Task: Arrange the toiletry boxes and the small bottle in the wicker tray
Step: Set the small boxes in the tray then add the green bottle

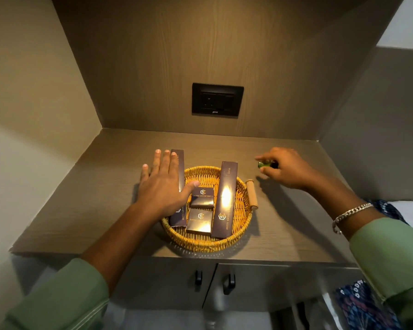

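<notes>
The left hand (163, 184) lies spread flat over the long box (178, 163) at the wicker tray's (208, 241) nine o'clock. At two o'clock, on the counter (93, 198), the right hand (286, 169) pinches the small green bottle (262, 165).

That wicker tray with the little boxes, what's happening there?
A person is setting out hotel toiletries on a wooden shelf. The wicker tray already holds two long boxes, one on the left and one on the right, with two small boxes between them. The left hand rests flat over the left long box. The right hand is off to the tray's right, fingers closed around a small green bottle, not yet in the tray.
</notes>
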